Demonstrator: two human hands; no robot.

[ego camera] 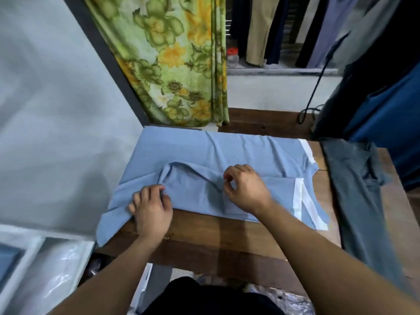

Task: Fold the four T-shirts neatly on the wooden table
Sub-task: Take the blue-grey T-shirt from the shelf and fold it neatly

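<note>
1. The blue T-shirt [227, 151] lies spread across the middle of the desk [204, 237]; its near part is turned up toward twelve o'clock into a soft ridge; its nine o'clock end droops over the desk's edge; white bands show at its three o'clock end.
2. The left hand [151, 208] sits at the shirt's eight o'clock, fingers curled into a bunch of cloth and gripping it; the right hand [245, 189] sits near the shirt's middle, thumb and forefinger drawn close and apparently pinching the ridge; blur hides how much cloth it has.
3. Likely trouble: the two hands hold at different heights, so the fold may come out slanted; the overhanging end could drag the shirt toward nine o'clock once the grip loosens; the bunching under the left hand may be pressed into a crease; a thin pinch could slip free mid-fold.
4. The cloth looks thin, matte and limp, a fine weave that wrinkles in long shallow waves; the white bands look smoother and straight-edged; the desk is dark, streaked wood, flat and hard.
5. At three o'clock a grey garment [354, 189] lies crumpled along the desk, just beside the shirt's white end; it looks heavier and coarser.
6. At twelve o'clock hangs a floral curtain [177, 64], green and yellow, in loose pleats; at one o'clock a row of hanging clothes [295, 30].
</note>
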